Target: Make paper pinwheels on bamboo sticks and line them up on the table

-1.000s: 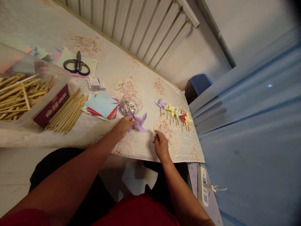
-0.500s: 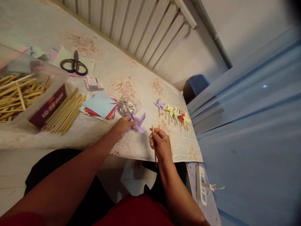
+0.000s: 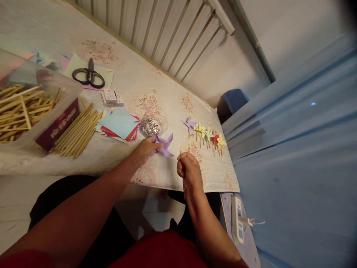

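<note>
My left hand (image 3: 147, 148) pinches a purple paper pinwheel (image 3: 166, 146) at its middle, over the front part of the table. To the right of it, my right hand (image 3: 190, 171) is closed around a thin wooden stick (image 3: 181, 152); only its tip and a bit of its lower end show. Stick and pinwheel are apart. Just behind my left hand sits a clear dish of small metal pins (image 3: 150, 126). Several finished pinwheels (image 3: 208, 134) on sticks, in purple, yellow, green and red, lie in a row beyond my right hand.
Left of the dish lie cut paper squares (image 3: 118, 124), a bundle of sticks (image 3: 76, 132) and a clear bin (image 3: 60, 106) full of sticks. Black-handled scissors (image 3: 88, 76) rest on paper near small white boxes (image 3: 111, 96). A power strip (image 3: 238, 219) stands beyond the table's right edge.
The stick's upper tip now shows less above my right hand's fingers, as the hand has tilted slightly. My left hand and the purple pinwheel have barely moved.
</note>
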Available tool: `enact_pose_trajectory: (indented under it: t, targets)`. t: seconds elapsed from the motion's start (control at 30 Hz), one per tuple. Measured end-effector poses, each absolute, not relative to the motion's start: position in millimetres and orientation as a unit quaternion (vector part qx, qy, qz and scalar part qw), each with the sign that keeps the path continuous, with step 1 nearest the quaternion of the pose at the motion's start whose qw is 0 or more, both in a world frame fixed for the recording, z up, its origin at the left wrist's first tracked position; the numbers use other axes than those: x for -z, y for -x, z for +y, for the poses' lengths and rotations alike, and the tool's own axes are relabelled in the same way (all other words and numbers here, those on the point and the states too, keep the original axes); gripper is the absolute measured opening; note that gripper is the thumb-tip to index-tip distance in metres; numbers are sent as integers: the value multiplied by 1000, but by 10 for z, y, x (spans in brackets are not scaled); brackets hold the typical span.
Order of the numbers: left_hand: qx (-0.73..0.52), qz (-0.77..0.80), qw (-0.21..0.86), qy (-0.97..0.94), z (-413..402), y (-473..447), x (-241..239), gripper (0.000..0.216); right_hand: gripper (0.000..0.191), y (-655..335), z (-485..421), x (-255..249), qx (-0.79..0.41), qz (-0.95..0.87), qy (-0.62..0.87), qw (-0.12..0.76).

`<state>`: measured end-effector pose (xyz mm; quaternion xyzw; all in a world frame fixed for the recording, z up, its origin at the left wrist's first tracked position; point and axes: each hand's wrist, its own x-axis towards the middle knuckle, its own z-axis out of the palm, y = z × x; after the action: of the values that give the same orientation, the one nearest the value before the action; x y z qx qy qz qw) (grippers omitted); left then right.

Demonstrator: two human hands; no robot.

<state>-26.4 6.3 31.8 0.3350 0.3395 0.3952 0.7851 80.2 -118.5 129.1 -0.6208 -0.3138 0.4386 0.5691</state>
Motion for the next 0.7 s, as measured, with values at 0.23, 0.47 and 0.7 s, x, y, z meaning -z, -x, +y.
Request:
enact_pose_trajectory:
  t: [0.23,0.47,0.7]
  targets:
    - [-393,331,789,-337,59,271,-326,23,23,-802,-1195,-1283,-471,-293,607,570]
    - [-395,326,785,-348,58,268,-310,23,21,-792,-1190,-1286,-487,-287,595,570]
    - [-395,330,784,-347,65,260,-299,23,20,-792,-1203,-1273,-491,-293,595,566]
